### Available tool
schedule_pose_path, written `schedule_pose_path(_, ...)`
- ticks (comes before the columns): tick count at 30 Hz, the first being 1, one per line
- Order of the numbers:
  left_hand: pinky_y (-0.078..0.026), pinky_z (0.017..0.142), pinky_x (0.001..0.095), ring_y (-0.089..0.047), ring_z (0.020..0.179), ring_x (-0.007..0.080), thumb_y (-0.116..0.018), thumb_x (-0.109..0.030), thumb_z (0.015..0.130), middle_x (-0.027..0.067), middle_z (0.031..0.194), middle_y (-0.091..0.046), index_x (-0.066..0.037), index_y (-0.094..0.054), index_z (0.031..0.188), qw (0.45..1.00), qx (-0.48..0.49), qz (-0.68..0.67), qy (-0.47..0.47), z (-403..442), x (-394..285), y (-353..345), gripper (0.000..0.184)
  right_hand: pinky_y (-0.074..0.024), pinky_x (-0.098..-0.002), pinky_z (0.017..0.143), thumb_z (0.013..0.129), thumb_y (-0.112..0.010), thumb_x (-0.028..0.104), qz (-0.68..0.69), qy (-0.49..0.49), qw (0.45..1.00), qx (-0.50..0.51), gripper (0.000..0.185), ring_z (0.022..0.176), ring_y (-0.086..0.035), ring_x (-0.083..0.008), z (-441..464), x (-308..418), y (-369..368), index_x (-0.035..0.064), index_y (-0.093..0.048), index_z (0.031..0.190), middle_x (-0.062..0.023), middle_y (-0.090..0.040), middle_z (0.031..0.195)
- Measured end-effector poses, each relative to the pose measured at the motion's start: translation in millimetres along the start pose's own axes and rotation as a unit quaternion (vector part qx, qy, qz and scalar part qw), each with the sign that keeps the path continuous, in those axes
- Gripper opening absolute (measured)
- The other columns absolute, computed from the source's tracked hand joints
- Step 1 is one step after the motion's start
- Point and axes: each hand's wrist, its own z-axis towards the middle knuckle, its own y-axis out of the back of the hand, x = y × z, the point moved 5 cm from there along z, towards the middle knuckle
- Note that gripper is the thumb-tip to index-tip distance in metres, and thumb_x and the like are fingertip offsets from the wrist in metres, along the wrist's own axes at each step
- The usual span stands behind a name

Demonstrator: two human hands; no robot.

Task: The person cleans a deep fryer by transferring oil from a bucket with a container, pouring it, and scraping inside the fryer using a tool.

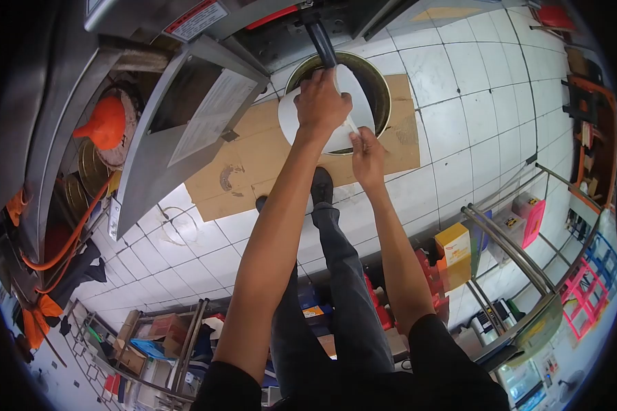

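Observation:
A round metal pot (pixel 384 82) stands on a flattened piece of cardboard (pixel 216 168) on the tiled floor. Over its opening lies a white, rounded sheet (pixel 291 127). Closed near the lower end of a black pipe (pixel 320 44), my left hand (pixel 320 103) is above the sheet; what its fingers grip is hidden. My right hand (pixel 367 154) pinches the end of a thin, whitish strip (pixel 352 125) at the pot's near rim. The strip runs up toward my left hand.
An open metal cabinet door (pixel 185 116) stands at the left, beside an orange funnel (pixel 106 123). The metal appliance with the pipe is above the pot. A yellow box (pixel 454 245) and metal racks (pixel 507 240) are at the lower right. My shoes are near the cardboard.

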Motion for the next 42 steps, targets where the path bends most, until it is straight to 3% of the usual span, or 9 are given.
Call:
schedule_pose_path(4,-0.042,0.100,0.0442,-0.050,0.119,0.0340,-0.057,-0.016,0.076,0.0079,0.132,-0.052,-0.015,-0.052,0.129,0.992,0.124,0.019,0.004,-1,-14,-20,0.053,-0.0374,-0.0342,0.055,0.092,-0.057,0.008,-0.013,0.021,0.999,-0.040,0.011,0.058,-0.042,-0.0224,-13,-11,-1,-0.0003,-0.053,0.086,-0.0142,-0.047,0.069)
schedule_pose_path(7,-0.047,0.094,0.0491,-0.053,0.114,0.0337,-0.057,-0.012,0.077,0.0062,0.127,-0.054,-0.019,-0.054,0.128,0.989,0.128,0.065,-0.031,-4,-24,-41,0.051,-0.0376,-0.0349,0.054,0.092,-0.058,0.010,0.008,-0.054,0.998,-0.039,0.014,0.058,-0.044,-0.0244,-17,-26,-1,-0.0009,-0.052,0.084,-0.0150,-0.047,0.067)
schedule_pose_path(15,-0.049,0.095,0.0442,-0.053,0.114,0.0361,-0.055,-0.010,0.080,0.0066,0.123,-0.057,-0.018,-0.057,0.126,0.974,0.158,0.151,-0.056,21,0,-73,0.047,-0.0401,-0.0423,0.057,0.089,-0.061,0.011,0.005,-0.042,0.997,-0.071,0.018,0.062,-0.048,-0.0416,-1,-43,-23,-0.0015,-0.052,0.078,-0.0222,-0.051,0.066)
schedule_pose_path(19,-0.051,0.091,0.0434,-0.054,0.111,0.0362,-0.056,-0.009,0.080,0.0073,0.120,-0.058,-0.011,-0.062,0.118,0.973,0.140,0.172,-0.063,26,-3,-88,0.038,-0.0369,-0.0388,0.051,0.091,-0.060,0.014,-0.041,-0.017,0.995,-0.087,0.020,0.053,-0.040,-0.0321,11,-50,-22,-0.0021,-0.053,0.081,-0.0224,-0.048,0.062)
schedule_pose_path(21,-0.053,0.086,0.0423,-0.057,0.106,0.0346,-0.056,-0.009,0.081,0.0090,0.116,-0.058,-0.004,-0.066,0.103,0.972,0.139,0.176,-0.065,31,-2,-94,0.025,-0.0411,-0.0498,0.060,0.087,-0.059,0.008,-0.055,-0.104,0.992,-0.053,0.014,0.070,-0.055,-0.0464,18,-63,-25,-0.0012,-0.054,0.078,-0.0255,-0.057,0.071)
schedule_pose_path(25,-0.052,0.084,0.0433,-0.061,0.098,0.0345,-0.062,-0.016,0.077,0.0132,0.111,-0.059,-0.003,-0.067,0.100,0.977,0.111,0.179,-0.034,22,-5,-109,0.026,-0.0444,-0.0505,0.063,0.086,-0.058,0.013,-0.043,-0.115,0.989,-0.084,0.014,0.074,-0.058,-0.0463,33,-77,-28,-0.0002,-0.058,0.081,-0.0255,-0.061,0.076)
schedule_pose_path(30,-0.054,0.080,0.0430,-0.064,0.093,0.0334,-0.069,-0.026,0.078,0.0161,0.108,-0.059,-0.002,-0.068,0.096,0.984,0.089,0.154,0.021,7,-1,-118,0.030,-0.0487,-0.0506,0.072,0.083,-0.060,0.032,-0.059,-0.153,0.985,-0.053,0.030,0.080,-0.062,-0.0453,49,-88,-27,0.0024,-0.064,0.090,-0.0247,-0.065,0.082)
schedule_pose_path(33,-0.054,0.080,0.0431,-0.065,0.092,0.0327,-0.071,-0.028,0.077,0.0163,0.108,-0.058,-0.003,-0.069,0.094,0.982,0.102,0.152,0.043,8,4,-124,0.031,-0.0501,-0.0506,0.076,0.084,-0.059,0.033,-0.066,-0.232,0.970,-0.040,0.032,0.084,-0.063,-0.0444,53,-91,-28,0.0033,-0.063,0.094,-0.0247,-0.066,0.088)
schedule_pose_path(42,-0.054,0.081,0.0418,-0.066,0.092,0.0338,-0.073,-0.028,0.075,0.0167,0.101,-0.063,0.000,-0.069,0.091,0.974,0.116,0.168,0.102,17,12,-136,0.033,-0.0513,-0.0488,0.080,0.084,-0.060,0.034,-0.122,-0.234,0.964,0.016,0.036,0.095,-0.063,-0.0414,56,-114,-49,0.0065,-0.057,0.107,-0.0216,-0.066,0.097)
